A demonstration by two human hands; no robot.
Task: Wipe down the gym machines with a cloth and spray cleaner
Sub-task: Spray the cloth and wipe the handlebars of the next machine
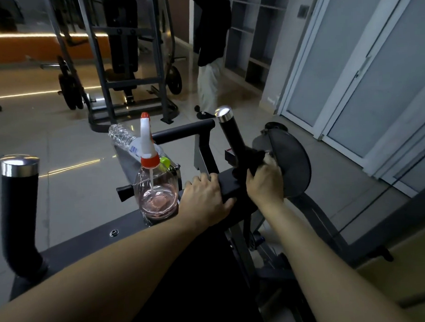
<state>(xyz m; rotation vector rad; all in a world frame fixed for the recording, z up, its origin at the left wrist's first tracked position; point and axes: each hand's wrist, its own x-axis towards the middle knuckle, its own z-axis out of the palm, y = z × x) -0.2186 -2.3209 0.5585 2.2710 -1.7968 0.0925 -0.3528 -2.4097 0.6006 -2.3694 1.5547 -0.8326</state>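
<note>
The near field is filled by a dark gym machine (99,238), whose flat frame beam runs from near left toward the far right. A larger rack (98,68) is seen on the far side of the tiled floor, and a second person (211,37) stands beside it to the right.

Two upright handles are carried by the machine: the left handle (19,208) stands well apart at the near left, and the right handle (231,137) rises beside a round pad (291,161).

A black bar (229,188) at the machine's middle is gripped by the left hand (205,200), with fingers curled over its top and the thumb at its near edge. The right hand (265,182) is closed around a dark cloth (252,160), which is pressed against the base of the right handle.

The spray bottle (156,191), a little pink liquid in it, stands upright on the beam just left of the left hand. A clear plastic bottle (121,137) lies tilted behind it.

The coming move is judged to turn on the right handle's long axis. It runs from the cloth up and slightly leftward to the chrome cap (223,112), so the wipe would be drawn upward along the shaft by the right hand, which is the nearer one. The left hand is nearer the spray bottle.
</note>
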